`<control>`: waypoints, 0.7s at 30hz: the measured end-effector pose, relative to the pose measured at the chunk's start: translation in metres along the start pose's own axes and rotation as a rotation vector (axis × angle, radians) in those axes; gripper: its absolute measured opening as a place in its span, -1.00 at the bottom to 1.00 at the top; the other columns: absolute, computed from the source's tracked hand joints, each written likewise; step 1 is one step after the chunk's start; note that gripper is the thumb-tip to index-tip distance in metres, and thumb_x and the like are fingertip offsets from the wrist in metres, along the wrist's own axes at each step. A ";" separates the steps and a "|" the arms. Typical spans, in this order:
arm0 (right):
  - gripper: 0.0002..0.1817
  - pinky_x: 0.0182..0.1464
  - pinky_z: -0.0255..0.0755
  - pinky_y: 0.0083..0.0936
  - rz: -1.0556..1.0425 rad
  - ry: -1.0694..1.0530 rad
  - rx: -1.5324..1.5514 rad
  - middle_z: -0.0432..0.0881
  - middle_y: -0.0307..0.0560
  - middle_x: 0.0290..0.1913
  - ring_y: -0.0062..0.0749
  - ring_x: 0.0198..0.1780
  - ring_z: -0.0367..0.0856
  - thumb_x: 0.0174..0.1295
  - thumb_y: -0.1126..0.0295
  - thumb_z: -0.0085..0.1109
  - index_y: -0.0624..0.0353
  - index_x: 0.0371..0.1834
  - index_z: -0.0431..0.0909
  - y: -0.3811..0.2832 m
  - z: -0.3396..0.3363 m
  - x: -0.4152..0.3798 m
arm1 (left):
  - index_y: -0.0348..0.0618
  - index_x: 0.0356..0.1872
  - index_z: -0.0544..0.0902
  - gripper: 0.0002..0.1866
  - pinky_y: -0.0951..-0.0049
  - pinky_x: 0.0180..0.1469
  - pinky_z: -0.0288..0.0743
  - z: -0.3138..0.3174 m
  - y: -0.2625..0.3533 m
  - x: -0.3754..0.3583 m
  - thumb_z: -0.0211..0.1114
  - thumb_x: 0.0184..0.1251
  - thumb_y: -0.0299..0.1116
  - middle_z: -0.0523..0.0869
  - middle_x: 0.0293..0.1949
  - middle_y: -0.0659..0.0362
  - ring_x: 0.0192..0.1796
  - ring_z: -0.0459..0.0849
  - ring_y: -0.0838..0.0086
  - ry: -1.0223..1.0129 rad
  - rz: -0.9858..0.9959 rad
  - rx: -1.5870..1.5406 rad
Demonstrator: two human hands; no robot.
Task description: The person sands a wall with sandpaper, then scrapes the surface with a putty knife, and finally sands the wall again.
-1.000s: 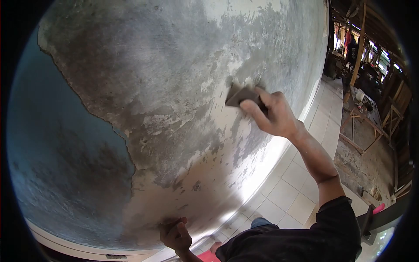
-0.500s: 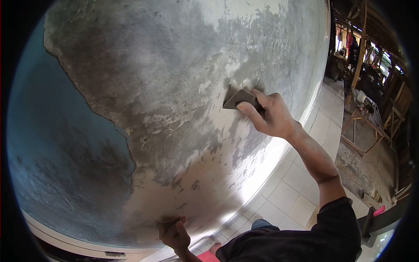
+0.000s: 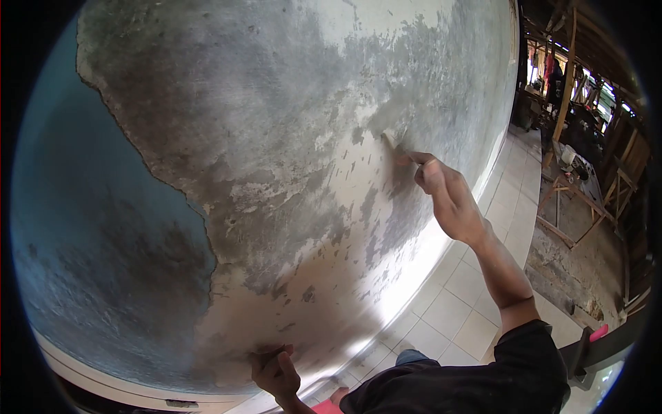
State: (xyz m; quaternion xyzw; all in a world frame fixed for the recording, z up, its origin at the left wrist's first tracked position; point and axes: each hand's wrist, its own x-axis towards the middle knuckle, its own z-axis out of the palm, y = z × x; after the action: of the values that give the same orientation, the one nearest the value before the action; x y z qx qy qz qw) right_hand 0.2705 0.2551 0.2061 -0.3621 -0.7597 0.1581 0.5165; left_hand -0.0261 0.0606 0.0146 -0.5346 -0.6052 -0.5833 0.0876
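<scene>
My right hand (image 3: 445, 193) is raised against the patchy grey and white wall (image 3: 276, 138), its fingers closed on a thin flat scraper (image 3: 390, 143) seen nearly edge-on. The scraper meets the wall beside a pale patch. Low on the wall, my left hand (image 3: 277, 372) is closed around a dark flat piece (image 3: 271, 354) that lies close to the surface; its shape is partly hidden in shadow. Blue paint (image 3: 124, 207) covers the wall's left part, bounded by a rough, irregular edge.
Pale floor tiles (image 3: 448, 303) run along the wall's foot. At the right are a wooden frame table (image 3: 579, 179) with things on it, a wooden post (image 3: 567, 76) and a dark bar with a pink object (image 3: 598, 332).
My right hand has turned and moved slightly right and down, so the scraper's broad face has given way to its thin edge. My left hand has barely moved.
</scene>
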 end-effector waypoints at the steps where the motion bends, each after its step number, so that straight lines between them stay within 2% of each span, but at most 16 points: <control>1: -0.51 -0.43 0.31 -0.39 -0.002 0.039 -0.027 0.41 -0.07 -0.63 -0.48 -0.48 0.43 0.49 0.04 -0.10 0.36 -0.13 0.48 0.000 0.002 -0.003 | -0.19 -0.58 0.75 -0.63 0.39 -0.31 0.49 0.000 0.000 0.000 0.25 0.33 -0.16 0.71 -0.44 0.15 -0.34 0.67 0.36 -0.002 -0.016 -0.006; 4: -0.57 -0.45 0.32 -0.44 0.035 -0.098 -0.081 0.45 -0.07 -0.63 -0.50 -0.52 0.45 0.43 0.06 0.06 0.32 -0.12 0.43 0.008 -0.003 -0.007 | -0.19 -0.59 0.74 -0.62 0.39 -0.33 0.49 -0.001 0.001 -0.001 0.25 0.34 -0.16 0.71 -0.44 0.15 -0.34 0.67 0.36 -0.006 -0.030 -0.003; 7: -0.59 -0.49 0.35 -0.48 0.153 -0.095 -0.116 0.52 -0.06 -0.61 -0.50 -0.57 0.50 0.38 0.10 0.16 0.31 -0.18 0.41 0.005 -0.006 -0.003 | -0.19 -0.59 0.74 -0.61 0.40 -0.33 0.49 0.000 -0.001 -0.001 0.24 0.34 -0.16 0.70 -0.45 0.15 -0.35 0.67 0.35 -0.008 -0.002 0.015; 10: -0.57 -0.54 0.37 -0.48 0.078 -0.112 -0.065 0.54 -0.06 -0.63 -0.47 -0.62 0.55 0.37 0.08 0.16 0.32 -0.18 0.44 0.005 -0.007 0.004 | -0.18 -0.59 0.73 -0.62 0.40 -0.34 0.49 -0.003 -0.001 0.000 0.24 0.35 -0.16 0.70 -0.47 0.16 -0.34 0.66 0.35 -0.030 0.001 0.015; 13: -0.57 -0.57 0.38 -0.43 0.007 -0.107 -0.174 0.52 -0.04 -0.68 -0.43 -0.63 0.59 0.35 0.07 0.19 0.32 -0.27 0.50 0.002 -0.004 0.013 | -0.16 -0.58 0.72 -0.64 0.40 -0.34 0.49 -0.003 0.000 0.002 0.24 0.35 -0.17 0.69 -0.48 0.17 -0.33 0.66 0.37 -0.043 0.049 0.030; 16: -0.54 -0.59 0.37 -0.45 -0.067 0.004 -0.195 0.51 -0.05 -0.71 -0.42 -0.66 0.57 0.32 0.03 0.22 0.30 -0.39 0.55 0.002 0.010 0.022 | -0.14 -0.58 0.71 -0.65 0.40 -0.33 0.49 -0.005 -0.004 0.000 0.24 0.34 -0.18 0.71 -0.48 0.18 -0.32 0.65 0.37 -0.063 0.040 0.022; 18: -0.53 -0.59 0.37 -0.46 -0.031 -0.005 -0.166 0.51 -0.04 -0.71 -0.40 -0.67 0.57 0.30 0.02 0.23 0.29 -0.44 0.56 -0.004 0.009 0.024 | -0.13 -0.59 0.71 -0.66 0.40 -0.32 0.50 -0.004 -0.004 -0.001 0.24 0.34 -0.18 0.72 -0.48 0.19 -0.32 0.64 0.36 -0.079 -0.019 -0.022; 21: -0.52 -0.58 0.38 -0.47 -0.004 -0.004 -0.252 0.52 -0.02 -0.71 -0.38 -0.68 0.57 0.29 0.00 0.24 0.29 -0.46 0.56 -0.005 0.006 0.029 | -0.12 -0.59 0.70 -0.66 0.39 -0.30 0.51 -0.006 -0.001 0.002 0.24 0.34 -0.18 0.73 -0.48 0.18 -0.32 0.64 0.35 -0.068 0.051 0.021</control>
State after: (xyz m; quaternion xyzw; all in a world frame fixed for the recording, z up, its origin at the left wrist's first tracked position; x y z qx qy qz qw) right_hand 0.2575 0.2734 0.2258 -0.4224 -0.7753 0.0608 0.4657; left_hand -0.0308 0.0575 0.0166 -0.5686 -0.6000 -0.5560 0.0873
